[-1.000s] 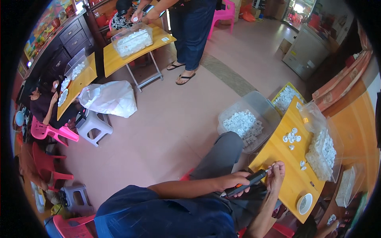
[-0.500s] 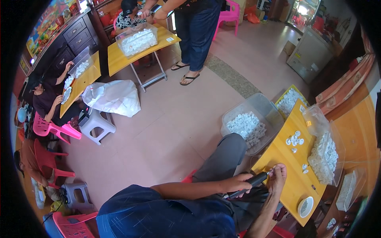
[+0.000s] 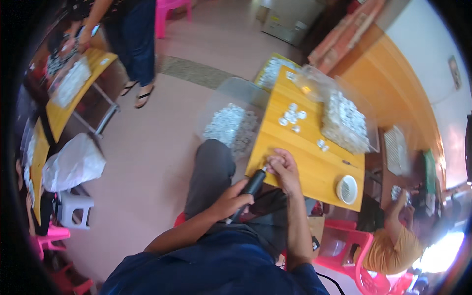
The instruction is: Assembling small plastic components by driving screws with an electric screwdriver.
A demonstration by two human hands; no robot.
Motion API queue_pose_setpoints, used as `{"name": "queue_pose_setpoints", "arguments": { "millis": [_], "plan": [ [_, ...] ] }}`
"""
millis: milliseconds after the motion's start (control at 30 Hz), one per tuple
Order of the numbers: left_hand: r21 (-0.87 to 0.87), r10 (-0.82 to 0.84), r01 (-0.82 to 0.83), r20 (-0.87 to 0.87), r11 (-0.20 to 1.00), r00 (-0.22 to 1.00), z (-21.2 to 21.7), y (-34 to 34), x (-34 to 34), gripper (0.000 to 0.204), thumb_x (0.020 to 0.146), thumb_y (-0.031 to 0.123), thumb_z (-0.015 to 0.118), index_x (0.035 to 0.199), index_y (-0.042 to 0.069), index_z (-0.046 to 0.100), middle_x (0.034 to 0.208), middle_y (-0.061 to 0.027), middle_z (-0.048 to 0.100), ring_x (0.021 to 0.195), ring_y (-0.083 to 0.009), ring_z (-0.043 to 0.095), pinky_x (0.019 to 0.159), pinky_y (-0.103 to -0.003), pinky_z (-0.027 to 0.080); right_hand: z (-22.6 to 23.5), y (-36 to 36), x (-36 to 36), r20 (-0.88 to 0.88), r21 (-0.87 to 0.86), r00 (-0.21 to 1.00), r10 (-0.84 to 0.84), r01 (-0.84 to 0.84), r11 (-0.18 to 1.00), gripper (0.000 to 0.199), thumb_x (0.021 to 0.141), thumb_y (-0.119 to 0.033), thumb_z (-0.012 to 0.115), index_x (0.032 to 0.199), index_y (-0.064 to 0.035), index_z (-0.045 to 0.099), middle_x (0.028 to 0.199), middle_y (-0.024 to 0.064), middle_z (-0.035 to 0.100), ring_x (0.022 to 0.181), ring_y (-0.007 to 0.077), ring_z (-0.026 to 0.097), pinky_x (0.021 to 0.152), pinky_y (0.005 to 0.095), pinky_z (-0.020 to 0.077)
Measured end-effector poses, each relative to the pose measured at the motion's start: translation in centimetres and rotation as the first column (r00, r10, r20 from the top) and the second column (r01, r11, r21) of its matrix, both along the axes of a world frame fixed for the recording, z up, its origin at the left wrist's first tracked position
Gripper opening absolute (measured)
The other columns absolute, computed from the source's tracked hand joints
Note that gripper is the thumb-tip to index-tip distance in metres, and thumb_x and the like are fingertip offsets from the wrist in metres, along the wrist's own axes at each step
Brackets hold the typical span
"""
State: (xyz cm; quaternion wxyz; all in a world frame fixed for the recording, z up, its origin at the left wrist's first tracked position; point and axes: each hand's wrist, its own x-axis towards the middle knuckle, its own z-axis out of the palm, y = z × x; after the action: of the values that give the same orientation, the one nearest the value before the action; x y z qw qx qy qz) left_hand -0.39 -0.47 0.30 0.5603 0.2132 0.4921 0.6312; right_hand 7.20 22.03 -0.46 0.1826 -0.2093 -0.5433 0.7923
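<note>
In my left hand is a black, cylindrical power screwdriver, held at a slant with its tip pointing up and to the right. My right hand is pinched at that tip, over the near left edge of a yellow wooden table. Whatever sits between its fingers is too small and blurred to name. Beyond the hands, several small round white parts lie loose on the table. A white bowl with small grey pieces inside stands to the right, near a small dark slender item.
A clear box full of white parts lies at the table's far right. On the floor left of the table is a large clear tub of similar parts, by a yellow crate. A person in a yellow shirt sits right; another stands far left.
My view has swung to the right, bringing in the person in yellow, while the table appears further left. Both hands keep their hold at the screwdriver and its tip.
</note>
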Motion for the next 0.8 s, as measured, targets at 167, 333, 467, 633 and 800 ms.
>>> {"name": "queue_pose_setpoints", "arguments": {
  "millis": [167, 333, 467, 633, 800],
  "plan": [
    [-0.016, -0.015, 0.015, -0.002, 1.000, 1.000, 1.1, 0.2, -0.1, 0.040, 0.094, 0.015, 0.055, 0.133, 0.005, 0.049, 0.089, -0.0041, 0.061, 0.065, -0.0107, 0.060, 0.060, -0.025, 0.051, -0.4, 5.1, 1.4, 0.057, 0.253, 0.967, -0.250, 0.228, 0.940, 0.031, 0.095, -0.005, 0.062, 0.125, -0.0036, 0.055, 0.109, 0.0051, 0.064, 0.089, 0.0137, 0.062, 0.079, 0.0268, 0.0524],
    [-0.007, -0.002, 0.002, 0.053, 1.000, 0.999, 0.3, 0.2, 0.1, 0.038, 0.093, 0.012, 0.055, 0.129, 0.003, 0.048, 0.089, -0.0066, 0.061, 0.065, -0.0123, 0.060, 0.059, -0.027, 0.051, -0.7, 11.6, 3.4, -0.080, 0.813, 0.731, -0.677, 0.441, 0.381, 0.020, 0.086, -0.001, 0.066, 0.106, -0.0018, 0.065, 0.107, 0.0100, 0.066, 0.100, 0.0217, 0.062, 0.087, 0.0320, 0.0497],
    [-0.004, 0.016, -0.016, 0.062, 1.000, 0.998, 0.2, 0.2, 0.1, 0.039, 0.093, 0.012, 0.056, 0.130, 0.003, 0.048, 0.088, -0.0074, 0.062, 0.065, -0.0132, 0.061, 0.059, -0.028, 0.051, -0.6, 14.8, 4.7, -0.193, 0.947, 0.653, -0.732, 0.321, 0.036, 0.022, 0.082, 0.002, 0.065, 0.104, -0.0032, 0.065, 0.110, 0.0173, 0.065, 0.106, 0.0366, 0.061, 0.094, 0.0427, 0.0482],
    [-0.021, 0.010, -0.009, 0.054, 1.000, 0.998, 1.0, 0.2, 0.0, 0.037, 0.093, 0.012, 0.056, 0.129, 0.002, 0.048, 0.088, -0.0073, 0.062, 0.066, -0.0134, 0.061, 0.060, -0.028, 0.051, -2.2, 16.9, 5.5, -0.149, 0.968, 0.680, -0.718, 0.250, 0.035, 0.019, 0.084, 0.000, 0.066, 0.102, -0.0041, 0.065, 0.106, 0.0158, 0.066, 0.101, 0.0344, 0.063, 0.091, 0.0417, 0.0495],
    [-0.025, 0.008, -0.007, 0.062, 1.000, 0.998, 1.1, 0.1, 0.0, 0.039, 0.093, 0.013, 0.057, 0.130, 0.002, 0.048, 0.088, -0.0073, 0.062, 0.066, -0.0131, 0.061, 0.060, -0.028, 0.051, -2.7, 17.4, 5.7, 0.054, 0.952, 0.666, -0.744, 0.191, 0.240, 0.013, 0.085, -0.001, 0.067, 0.096, -0.0044, 0.063, 0.092, 0.0119, 0.066, 0.082, 0.0279, 0.064, 0.077, 0.0377, 0.0509]
  ]
}}
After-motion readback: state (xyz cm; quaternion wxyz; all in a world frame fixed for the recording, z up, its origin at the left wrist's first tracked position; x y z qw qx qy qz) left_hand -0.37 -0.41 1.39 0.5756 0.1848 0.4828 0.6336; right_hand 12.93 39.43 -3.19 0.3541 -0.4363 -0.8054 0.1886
